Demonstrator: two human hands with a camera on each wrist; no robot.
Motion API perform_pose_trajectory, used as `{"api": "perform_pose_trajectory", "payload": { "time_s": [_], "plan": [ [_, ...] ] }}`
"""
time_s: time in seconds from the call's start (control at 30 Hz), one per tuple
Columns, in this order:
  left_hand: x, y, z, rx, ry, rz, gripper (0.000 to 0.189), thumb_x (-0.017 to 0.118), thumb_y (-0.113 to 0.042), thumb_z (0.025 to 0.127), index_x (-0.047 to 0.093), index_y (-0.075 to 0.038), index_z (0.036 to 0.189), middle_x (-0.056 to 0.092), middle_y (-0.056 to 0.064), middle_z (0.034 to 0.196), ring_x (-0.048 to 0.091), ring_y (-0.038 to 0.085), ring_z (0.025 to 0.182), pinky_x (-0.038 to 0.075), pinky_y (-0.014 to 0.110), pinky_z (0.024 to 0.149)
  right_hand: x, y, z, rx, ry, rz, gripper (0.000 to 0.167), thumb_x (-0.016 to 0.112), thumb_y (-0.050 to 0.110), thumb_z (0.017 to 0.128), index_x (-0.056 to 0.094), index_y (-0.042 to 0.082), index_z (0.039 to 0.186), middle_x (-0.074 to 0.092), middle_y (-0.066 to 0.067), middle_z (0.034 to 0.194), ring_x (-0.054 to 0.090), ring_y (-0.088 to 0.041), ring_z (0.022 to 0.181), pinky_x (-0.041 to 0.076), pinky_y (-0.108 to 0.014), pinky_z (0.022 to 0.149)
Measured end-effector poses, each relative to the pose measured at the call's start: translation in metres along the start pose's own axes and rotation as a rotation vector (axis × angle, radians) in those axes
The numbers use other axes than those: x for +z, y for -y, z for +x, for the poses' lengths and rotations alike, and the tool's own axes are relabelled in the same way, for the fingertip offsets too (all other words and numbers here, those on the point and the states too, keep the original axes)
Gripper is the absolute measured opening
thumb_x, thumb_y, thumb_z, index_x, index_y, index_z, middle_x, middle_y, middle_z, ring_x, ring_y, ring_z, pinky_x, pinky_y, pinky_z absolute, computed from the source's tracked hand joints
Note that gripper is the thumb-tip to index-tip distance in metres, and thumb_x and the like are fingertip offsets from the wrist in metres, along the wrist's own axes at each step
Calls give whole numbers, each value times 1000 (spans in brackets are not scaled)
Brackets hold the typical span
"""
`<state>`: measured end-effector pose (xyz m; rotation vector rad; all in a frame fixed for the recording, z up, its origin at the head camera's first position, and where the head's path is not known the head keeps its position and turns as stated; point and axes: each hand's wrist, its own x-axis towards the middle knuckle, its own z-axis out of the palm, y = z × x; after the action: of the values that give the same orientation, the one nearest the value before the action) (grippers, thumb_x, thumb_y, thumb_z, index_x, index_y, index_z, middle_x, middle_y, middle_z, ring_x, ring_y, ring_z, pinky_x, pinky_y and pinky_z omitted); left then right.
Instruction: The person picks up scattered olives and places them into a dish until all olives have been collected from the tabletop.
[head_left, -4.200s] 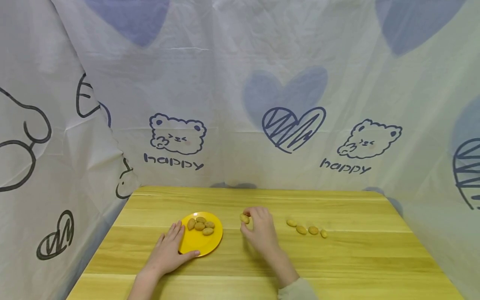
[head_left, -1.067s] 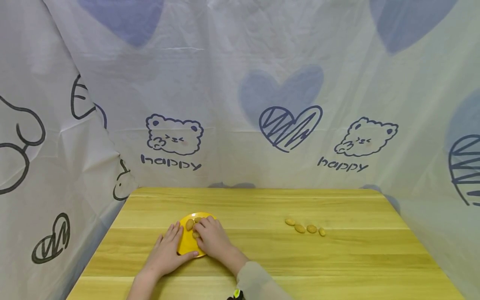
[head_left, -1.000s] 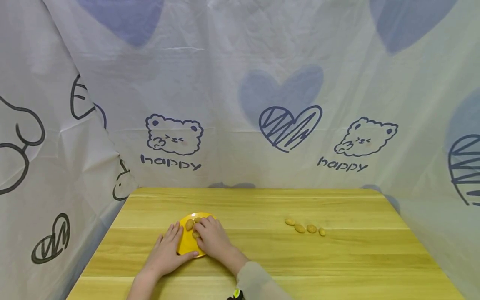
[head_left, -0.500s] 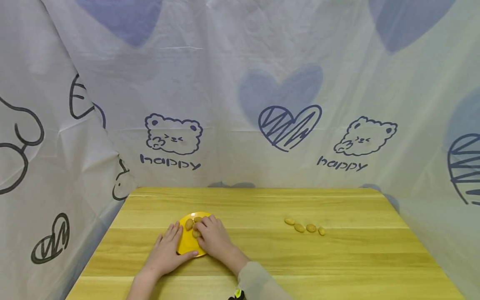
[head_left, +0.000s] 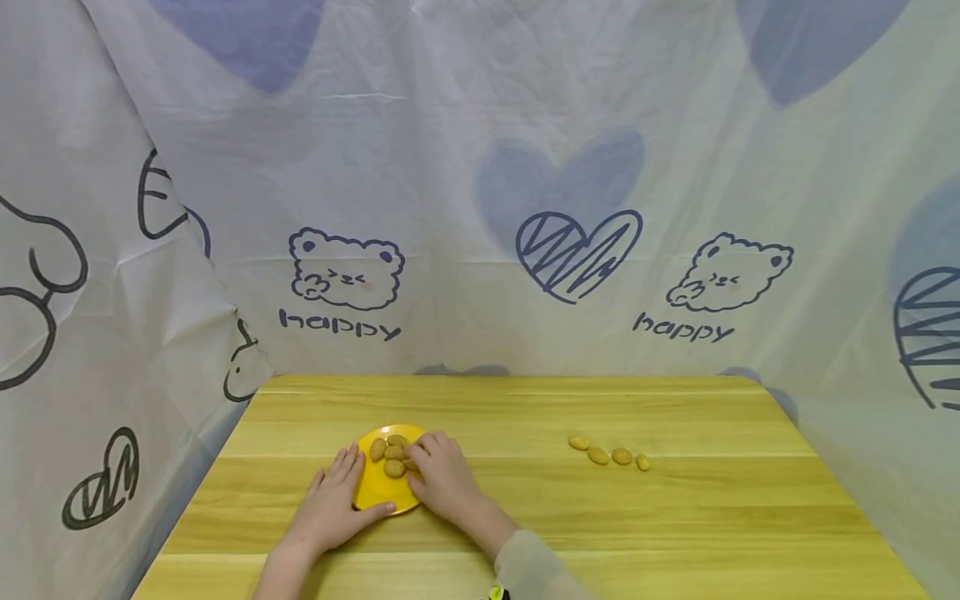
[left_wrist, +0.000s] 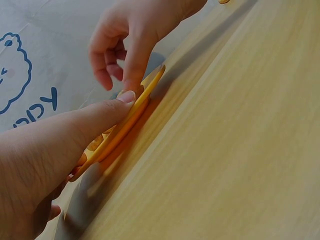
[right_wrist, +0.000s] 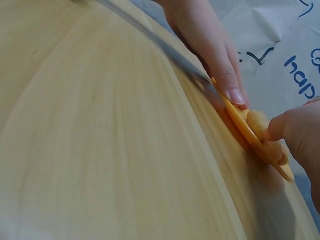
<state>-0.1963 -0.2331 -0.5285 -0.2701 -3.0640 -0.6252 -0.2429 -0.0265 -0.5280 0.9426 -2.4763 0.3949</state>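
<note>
as the right hand shifts rightward, it uncovers nut-like pieces on the plate, one probably newly placed; we cannot tell whether its curled fingers pinch another. the left hand, fingers straight, touches the plate.

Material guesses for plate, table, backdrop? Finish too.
Plate: probably plastic, smooth, slightly glossy; thin moulded-looking rim, even colour, bright highlight at the far edge.
Table: wood or wood-print laminate, satin-looking; long grain streaks and plank-like bands, can't tell which.
Backdrop: thin fabric or plastic sheet, mostly matte; creases and soft folds fit either.
</note>
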Motion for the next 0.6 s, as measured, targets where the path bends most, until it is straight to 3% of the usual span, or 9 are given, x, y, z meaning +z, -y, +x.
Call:
{"api": "perform_pose_trajectory", "payload": {
  "time_s": [0.6],
  "plan": [
    [-4, -2, -1, -16, 17, 17, 109, 52, -77, 81, 29, 5, 150, 19, 21, 161, 17, 40, 150, 15, 66, 118, -29, -24, -27, 116, -108, 71, 26, 79, 22, 80, 68, 18, 104, 62, 3, 101, 54, -16, 98, 47, -30, 80]
  ]
}}
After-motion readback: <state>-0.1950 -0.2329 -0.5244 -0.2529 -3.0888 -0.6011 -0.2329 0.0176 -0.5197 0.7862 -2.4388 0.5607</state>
